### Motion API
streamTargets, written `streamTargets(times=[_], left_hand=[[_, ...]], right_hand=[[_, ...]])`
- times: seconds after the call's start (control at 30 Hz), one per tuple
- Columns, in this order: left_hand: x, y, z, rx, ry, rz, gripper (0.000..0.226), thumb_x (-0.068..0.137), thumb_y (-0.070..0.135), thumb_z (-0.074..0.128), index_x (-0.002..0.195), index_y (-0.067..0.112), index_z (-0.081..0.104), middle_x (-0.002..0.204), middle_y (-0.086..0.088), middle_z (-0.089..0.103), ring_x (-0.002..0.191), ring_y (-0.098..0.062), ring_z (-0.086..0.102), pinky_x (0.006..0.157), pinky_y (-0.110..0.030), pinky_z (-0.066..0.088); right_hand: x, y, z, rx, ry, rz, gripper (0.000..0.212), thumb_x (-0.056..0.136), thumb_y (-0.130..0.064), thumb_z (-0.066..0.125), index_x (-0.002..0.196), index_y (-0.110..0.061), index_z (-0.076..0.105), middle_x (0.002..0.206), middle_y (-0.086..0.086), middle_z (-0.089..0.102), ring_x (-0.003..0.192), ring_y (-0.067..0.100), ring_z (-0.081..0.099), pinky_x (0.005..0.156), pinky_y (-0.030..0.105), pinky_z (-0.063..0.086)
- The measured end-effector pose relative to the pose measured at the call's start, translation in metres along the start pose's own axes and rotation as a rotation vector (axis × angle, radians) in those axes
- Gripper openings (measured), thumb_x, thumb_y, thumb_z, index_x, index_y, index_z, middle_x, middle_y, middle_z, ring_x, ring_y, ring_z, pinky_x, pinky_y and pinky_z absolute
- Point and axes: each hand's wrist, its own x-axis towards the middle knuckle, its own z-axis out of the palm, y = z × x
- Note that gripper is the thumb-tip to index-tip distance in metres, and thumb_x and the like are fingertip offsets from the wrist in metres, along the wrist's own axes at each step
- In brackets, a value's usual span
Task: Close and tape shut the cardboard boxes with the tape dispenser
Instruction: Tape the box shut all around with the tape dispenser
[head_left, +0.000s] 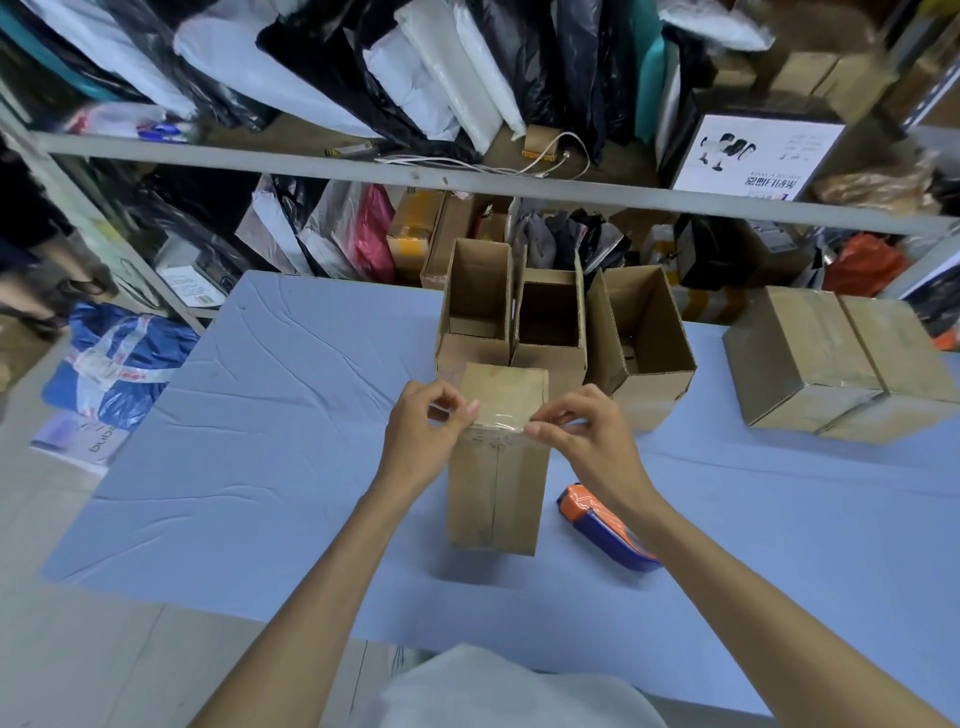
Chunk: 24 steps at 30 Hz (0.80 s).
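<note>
The left hand (426, 431) pinches one end of the tape strip (498, 421) over the front box (496, 499), mid-table; the right hand (584, 441) pinches the other. The tape dispenser (608, 527) lies alongside. Three open boxes (550, 322) wait behind; two sealed boxes (800, 364) stand right.

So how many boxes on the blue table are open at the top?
3. The left open box and middle open box stand side by side behind the box being taped; the right open box sits beside them.
</note>
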Motion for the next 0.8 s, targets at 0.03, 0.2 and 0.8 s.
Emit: streamTargets(times=[0.03,0.2,0.8], left_hand=[[0.000,-0.001,0.000,-0.004,0.008,-0.005,0.014,0.089,0.032,0.066,0.078,0.025,0.060,0.096,0.008,0.053,0.089,-0.006,0.057,0.077,-0.017,0.044],[-0.004,-0.002,0.005,-0.021,0.052,-0.048,0.019,0.089,0.030,0.067,0.072,0.028,0.060,0.093,0.010,0.053,0.087,-0.005,0.057,0.079,-0.025,0.047],[0.004,0.004,0.002,0.062,-0.079,-0.224,0.028,0.087,0.019,0.065,0.106,0.027,0.046,0.093,0.010,0.047,0.084,-0.007,0.051,0.065,-0.023,0.040]], right_hand=[[-0.001,0.000,0.000,0.021,0.012,0.002,0.008,0.077,-0.035,0.078,0.074,-0.035,0.070,0.091,-0.007,0.058,0.085,0.005,0.058,0.069,0.012,0.047],[-0.002,0.001,0.004,0.050,0.062,0.049,0.014,0.074,-0.029,0.080,0.066,-0.035,0.070,0.088,-0.006,0.060,0.083,0.003,0.058,0.065,0.011,0.046],[0.003,-0.007,0.025,-0.115,-0.032,0.178,0.041,0.082,-0.023,0.064,0.115,-0.016,0.040,0.115,-0.001,0.033,0.104,0.018,0.045,0.091,0.040,0.050]])
